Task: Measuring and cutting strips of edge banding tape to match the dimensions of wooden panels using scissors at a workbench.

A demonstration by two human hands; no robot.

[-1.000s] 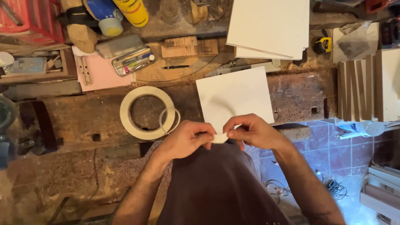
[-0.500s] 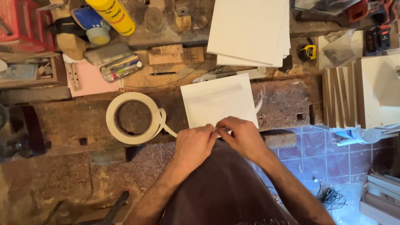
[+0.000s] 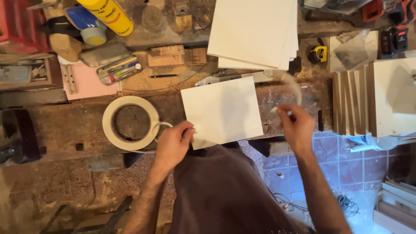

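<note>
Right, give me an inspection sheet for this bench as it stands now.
Surface: worn wooden bench, scarred and dusty.
Job's things: white panel flat at the near edge; tape roll left of it; tape strip curling up from the right hand.
Clutter: panel stack, yellow can, pencil tin, pink sheet, tape measure, upright boards.
Grippers: left hand pinching the panel's near left corner; right hand pinching the strip.
Cables: thin wires on the tiled floor.
Surroundings: blue floor tiles, red crate.
</note>
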